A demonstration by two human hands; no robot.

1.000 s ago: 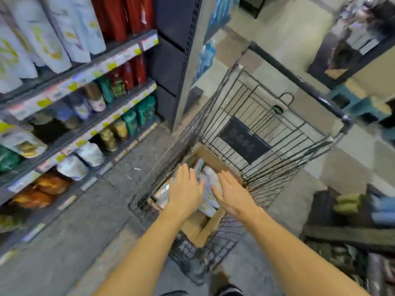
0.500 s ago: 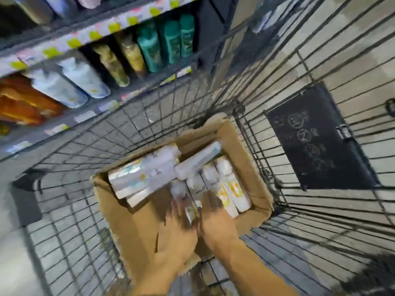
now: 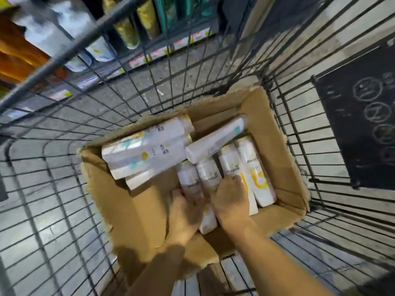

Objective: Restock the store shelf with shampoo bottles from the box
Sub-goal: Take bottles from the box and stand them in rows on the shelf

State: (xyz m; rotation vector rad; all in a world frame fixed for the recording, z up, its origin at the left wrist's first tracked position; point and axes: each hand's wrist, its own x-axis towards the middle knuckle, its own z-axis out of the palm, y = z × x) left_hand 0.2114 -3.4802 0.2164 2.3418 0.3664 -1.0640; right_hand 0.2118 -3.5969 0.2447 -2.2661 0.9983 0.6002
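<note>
An open cardboard box (image 3: 275, 133) sits in a wire shopping cart and holds several white shampoo bottles lying flat. Three bottles (image 3: 145, 150) lie crosswise at the box's left, one (image 3: 215, 139) slants across the top, and others (image 3: 254, 169) lie side by side lengthwise. My left hand (image 3: 183, 216) wraps the leftmost lengthwise bottle (image 3: 189, 182) from its left side. My right hand (image 3: 229, 201) grips the bottle beside it (image 3: 208, 174) from above, fingers curled over its middle. Both bottles still rest in the box.
The wire cart (image 3: 70, 133) surrounds the box on all sides, with a black flap (image 3: 359, 129) on its right wall. Beyond the cart's left side, the shelf's lowest level (image 3: 158, 52) holds white, gold, green and orange bottles above the grey floor.
The view has dropped from above the cart to close over the box. Both hands have gone from resting over the bottles to closing on two of the lengthwise ones.
</note>
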